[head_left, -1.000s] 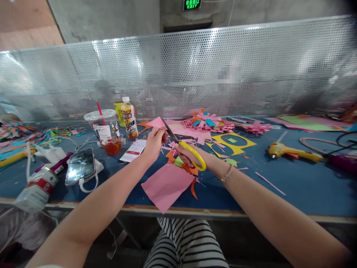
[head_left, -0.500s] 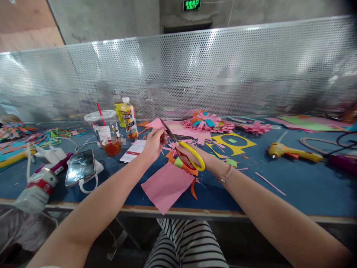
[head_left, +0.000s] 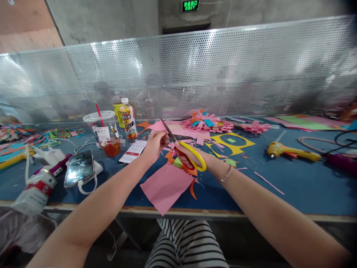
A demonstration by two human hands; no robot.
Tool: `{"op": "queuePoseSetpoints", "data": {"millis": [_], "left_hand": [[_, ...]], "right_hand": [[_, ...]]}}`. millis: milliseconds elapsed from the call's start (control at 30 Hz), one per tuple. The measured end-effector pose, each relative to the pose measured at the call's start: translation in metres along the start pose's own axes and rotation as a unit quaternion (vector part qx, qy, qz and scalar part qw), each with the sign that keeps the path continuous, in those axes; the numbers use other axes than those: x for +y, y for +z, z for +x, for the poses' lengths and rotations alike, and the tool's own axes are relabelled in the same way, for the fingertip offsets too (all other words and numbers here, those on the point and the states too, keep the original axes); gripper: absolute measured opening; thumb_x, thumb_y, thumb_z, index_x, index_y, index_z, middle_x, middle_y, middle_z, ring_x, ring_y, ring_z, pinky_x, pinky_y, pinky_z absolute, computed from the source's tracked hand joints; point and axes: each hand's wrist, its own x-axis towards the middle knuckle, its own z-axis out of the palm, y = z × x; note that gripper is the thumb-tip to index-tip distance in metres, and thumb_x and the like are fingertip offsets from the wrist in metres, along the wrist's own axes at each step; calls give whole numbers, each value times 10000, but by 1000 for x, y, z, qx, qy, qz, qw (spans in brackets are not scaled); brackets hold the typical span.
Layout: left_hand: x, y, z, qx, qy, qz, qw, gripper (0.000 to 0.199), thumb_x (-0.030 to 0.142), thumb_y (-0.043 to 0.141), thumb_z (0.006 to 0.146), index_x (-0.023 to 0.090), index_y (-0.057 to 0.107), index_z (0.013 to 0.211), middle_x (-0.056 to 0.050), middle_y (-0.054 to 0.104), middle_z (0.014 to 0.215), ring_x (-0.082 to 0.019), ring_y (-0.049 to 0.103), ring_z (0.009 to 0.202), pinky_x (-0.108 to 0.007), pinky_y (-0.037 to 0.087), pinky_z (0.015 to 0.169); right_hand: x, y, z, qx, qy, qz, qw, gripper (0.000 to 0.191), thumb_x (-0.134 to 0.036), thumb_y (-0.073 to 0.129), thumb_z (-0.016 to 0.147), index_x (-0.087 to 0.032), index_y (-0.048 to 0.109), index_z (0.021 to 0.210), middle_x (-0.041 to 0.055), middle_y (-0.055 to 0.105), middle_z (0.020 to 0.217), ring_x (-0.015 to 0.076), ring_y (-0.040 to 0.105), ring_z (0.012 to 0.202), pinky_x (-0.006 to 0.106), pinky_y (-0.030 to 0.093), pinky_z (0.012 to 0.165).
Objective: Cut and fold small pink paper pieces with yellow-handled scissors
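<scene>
My right hand (head_left: 189, 154) is closed on the yellow and red handles of the scissors (head_left: 198, 159), whose dark blades point up and to the left. Just left of the blades, my left hand (head_left: 156, 144) is pinched closed. What its fingers hold is too small to make out against the pink paper behind. A square pink sheet (head_left: 166, 188) lies at the table's front edge, below both hands. Orange and green paper scraps (head_left: 178, 162) are under the right hand, with pink scraps around.
Left stand a drink cup (head_left: 104, 134) and a bottle (head_left: 128, 119), near phones (head_left: 80, 168) and cables. Behind are pink paper flowers (head_left: 202, 121). Right lie a yellow cut-out sheet (head_left: 237, 149) and a yellow glue gun (head_left: 292, 152). A perforated metal screen (head_left: 178, 70) rises at the back.
Pink paper that rose near the blade tip by my left fingers no longer stands out there. The hands and scissors have barely moved; the view has shifted slightly.
</scene>
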Motion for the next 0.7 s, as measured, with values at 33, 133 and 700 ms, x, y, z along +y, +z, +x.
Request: {"op": "queuePoseSetpoints", "data": {"millis": [33,133,700], "left_hand": [[0,0,0,2,1,0,1000,146,197,549,698,133,536,568,23,488,471,-52,444,436,-180,340,460],[1,-1,1,5,2,3,1000,155,196,508,713,135,539,573,18,497,474,-56,446,433,-183,342,456],[2,0,0,9,18,82,996,244,276,487,759,140,517,559,21,461,466,-58,431,429,-187,329,449]], "right_hand": [[1,0,1,1,11,4,1000,518,-680,362,757,-190,358,590,-80,303,397,34,250,285,184,198,273],[3,-1,3,8,30,7,999,508,-679,376,751,-189,372,616,-83,306,408,34,252,273,176,197,253],[6,0,8,34,14,-53,998,513,-687,305,773,-202,368,619,-87,270,375,46,232,242,194,237,218]]}}
